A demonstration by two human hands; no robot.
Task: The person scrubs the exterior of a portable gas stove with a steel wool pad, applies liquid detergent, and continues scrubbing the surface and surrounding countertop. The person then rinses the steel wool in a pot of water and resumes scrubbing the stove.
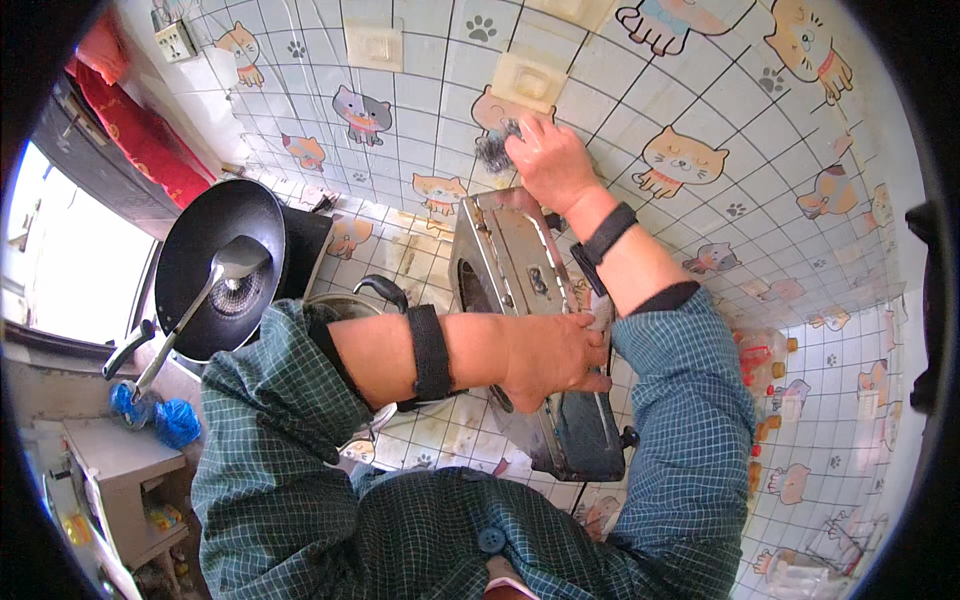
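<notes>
My right hand (pixel 553 163) pinches a steel wool scrubber (pixel 495 148) just above the far end of a metal gas stove (pixel 517 247). The scrubber is at the cat-patterned wall; whether it presses on the wall cannot be made out. Tipped up on its side, the stove has rusty, stained panels and a black knob (pixel 628 436) near its close end. My left hand (pixel 555 354) reaches across the stove, with its fingers bent over the long edge and gripping it. Part of the stove's middle is hidden under that hand.
A black wok (pixel 199 300) with a metal spatula (pixel 240 259) in it stands at the left. Beside the stove is a pot with a black curved handle (pixel 384 291). Bottles (pixel 761 356) stand at the right, and a small cabinet (pixel 120 450) is at the lower left.
</notes>
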